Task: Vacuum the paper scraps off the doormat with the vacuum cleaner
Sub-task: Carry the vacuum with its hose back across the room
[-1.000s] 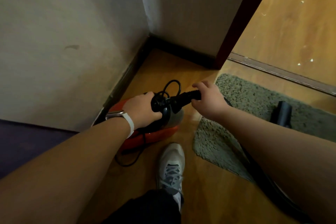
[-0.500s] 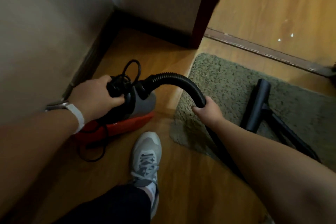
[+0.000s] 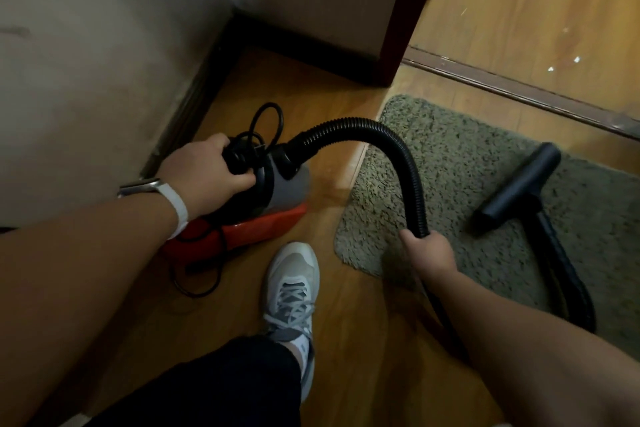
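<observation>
A small red and grey vacuum cleaner (image 3: 273, 211) stands on the wooden floor by the left wall. My left hand (image 3: 204, 173) grips its black handle. A black ribbed hose (image 3: 391, 146) arches from the vacuum to the right, and my right hand (image 3: 427, 251) is closed around it lower down. The hose's black T-shaped nozzle (image 3: 519, 185) lies on the green shaggy doormat (image 3: 446, 163). A few white paper scraps (image 3: 576, 60) lie on the floor beyond the door threshold; I see none on the mat.
My grey sneaker (image 3: 292, 291) stands on the floor between the vacuum and the mat. A black power cord (image 3: 266, 121) loops behind and under the vacuum. A dark door frame (image 3: 405, 28) and metal threshold strip (image 3: 512, 87) run along the mat's far side.
My right hand slid from the hose's joint at the vacuum down along the hose, which now arches up. The view shifted right, showing the nozzle and more of the mat.
</observation>
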